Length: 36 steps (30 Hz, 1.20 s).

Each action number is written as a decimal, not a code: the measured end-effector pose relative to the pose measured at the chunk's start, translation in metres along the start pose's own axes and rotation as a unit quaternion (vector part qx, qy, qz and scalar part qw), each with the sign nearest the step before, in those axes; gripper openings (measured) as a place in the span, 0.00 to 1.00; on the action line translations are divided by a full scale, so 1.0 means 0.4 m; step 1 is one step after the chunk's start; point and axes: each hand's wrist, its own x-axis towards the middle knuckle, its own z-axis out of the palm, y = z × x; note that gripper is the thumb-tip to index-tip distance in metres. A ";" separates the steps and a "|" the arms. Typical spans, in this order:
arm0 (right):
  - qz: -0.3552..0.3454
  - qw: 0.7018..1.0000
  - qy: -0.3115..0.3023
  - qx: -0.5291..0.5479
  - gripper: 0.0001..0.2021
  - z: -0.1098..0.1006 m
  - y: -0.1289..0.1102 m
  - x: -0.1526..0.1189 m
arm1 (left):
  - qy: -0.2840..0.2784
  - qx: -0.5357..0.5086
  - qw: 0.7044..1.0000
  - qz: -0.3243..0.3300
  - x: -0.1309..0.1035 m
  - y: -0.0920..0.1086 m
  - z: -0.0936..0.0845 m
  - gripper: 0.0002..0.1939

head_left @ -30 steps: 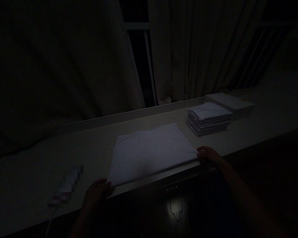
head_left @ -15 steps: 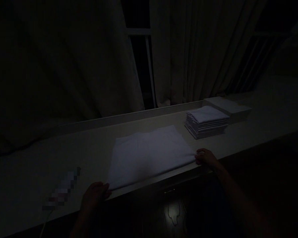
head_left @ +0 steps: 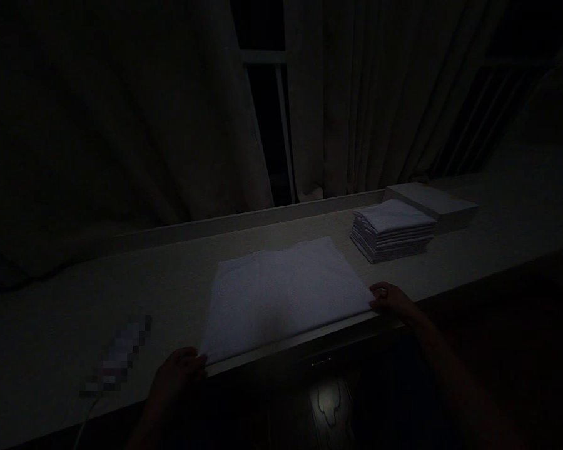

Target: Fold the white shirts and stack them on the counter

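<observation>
A white cloth (head_left: 286,294) lies spread flat on the pale ledge, its near edge running along the ledge's front. My left hand (head_left: 181,369) pinches the near left corner of the cloth between thumb and fingers. At the near right corner, my right hand (head_left: 391,300) grips the cloth with curled fingers. Behind and to the right of the cloth stands a neat stack of folded white cloths (head_left: 391,231), apart from both hands. The light is dim, so the fingertips show only in part.
A pale box (head_left: 434,200) sits just behind the stack. On the left of the ledge (head_left: 75,300) lies a blurred-out object (head_left: 119,359) with a cable (head_left: 87,419). Long curtains (head_left: 169,125) hang behind the ledge. A drawer handle (head_left: 321,362) shows below its front edge.
The cloth's near edge lies flatter, and the pulled crease at its right corner has smoothed out. Both hands have shifted only slightly, staying at the two near corners.
</observation>
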 end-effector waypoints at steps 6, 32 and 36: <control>0.013 0.999 -0.014 -0.046 0.29 -0.002 0.001 0.000 | -0.028 -0.015 0.999 0.005 0.011 -0.019 0.014 0.27; -0.270 0.747 -0.172 -0.583 0.12 1.039 -0.537 0.404 | 0.004 0.138 0.987 0.085 0.014 -0.062 0.059 0.17; -0.248 0.775 -0.154 -0.560 0.21 1.179 -0.502 0.470 | -0.004 0.142 0.987 0.073 0.006 -0.059 0.054 0.15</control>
